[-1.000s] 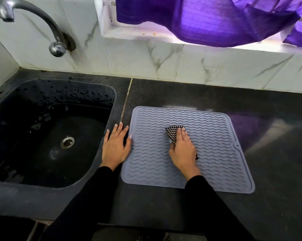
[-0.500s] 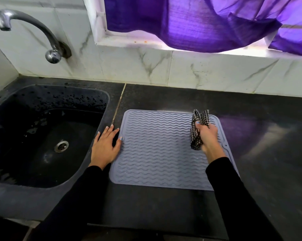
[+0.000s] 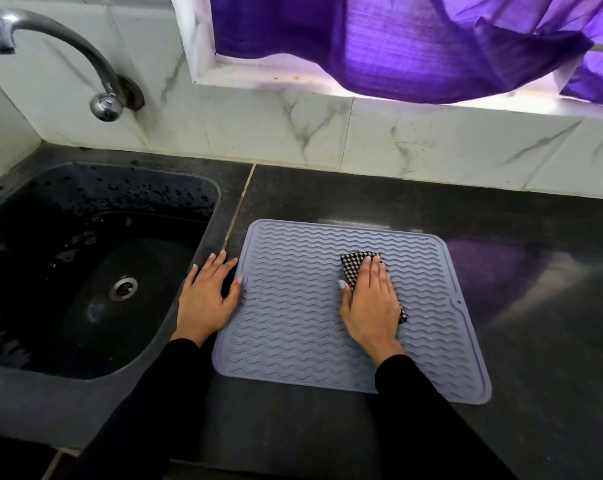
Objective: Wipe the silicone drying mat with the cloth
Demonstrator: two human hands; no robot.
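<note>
A grey silicone drying mat [image 3: 293, 327] with wavy ridges lies flat on the dark counter, right of the sink. A folded black-and-white checked cloth [image 3: 353, 263] lies on the mat's upper middle. My right hand [image 3: 371, 303] presses flat on the cloth with straight fingers, covering most of it. My left hand [image 3: 206, 296] rests flat on the counter at the mat's left edge, its thumb touching the mat's rim.
A black sink [image 3: 95, 370] with a metal drain [image 3: 122, 287] lies to the left, under a curved metal tap [image 3: 50, 43]. A white marble-tiled wall [image 3: 362, 140] runs behind the counter. A purple curtain [image 3: 397, 46] hangs over the window ledge.
My right hand has come back from the mat's far right corner to its upper middle and now presses the cloth flat. The left hand stays at the mat's left edge.
</note>
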